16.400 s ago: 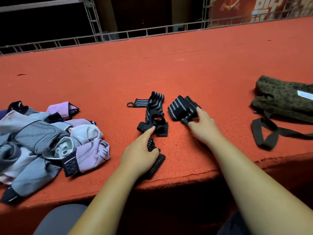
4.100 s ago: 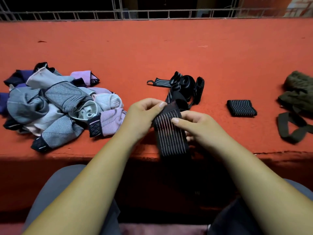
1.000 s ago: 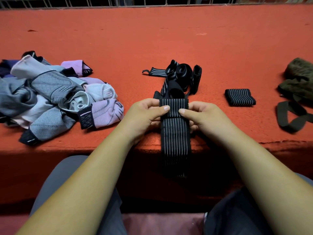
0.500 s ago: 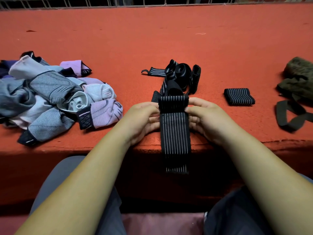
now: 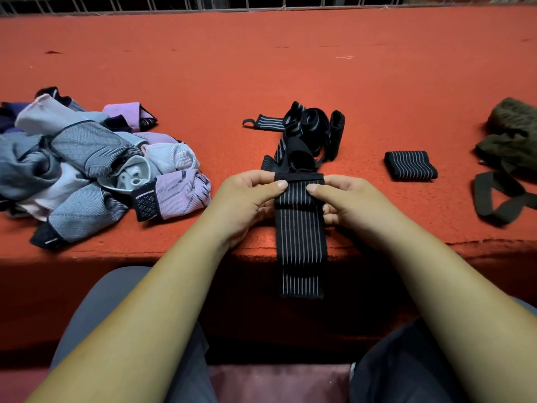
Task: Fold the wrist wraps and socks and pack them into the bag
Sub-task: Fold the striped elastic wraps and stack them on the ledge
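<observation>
A black wrist wrap with grey stripes (image 5: 300, 237) hangs over the table's front edge, its top rolled into a small fold. My left hand (image 5: 247, 196) and my right hand (image 5: 345, 202) pinch that fold from either side, thumbs on top. Behind them lies a tangle of unfolded black wraps (image 5: 305, 132). One folded wrap (image 5: 410, 165) rests to the right. A pile of grey, white and lilac socks (image 5: 96, 167) lies at the left. The olive bag (image 5: 511, 135) with its dark strap (image 5: 499, 196) sits at the right edge.
Everything lies on a red carpeted table (image 5: 261, 68), whose front edge runs just below my hands. A metal railing (image 5: 203, 1) borders the far side. My knees are under the table edge.
Over the last second the fold at the wrap's top has grown thicker under my thumbs and the hanging tail has shortened a little. Earlier, one folded wrap was set down at the right.
</observation>
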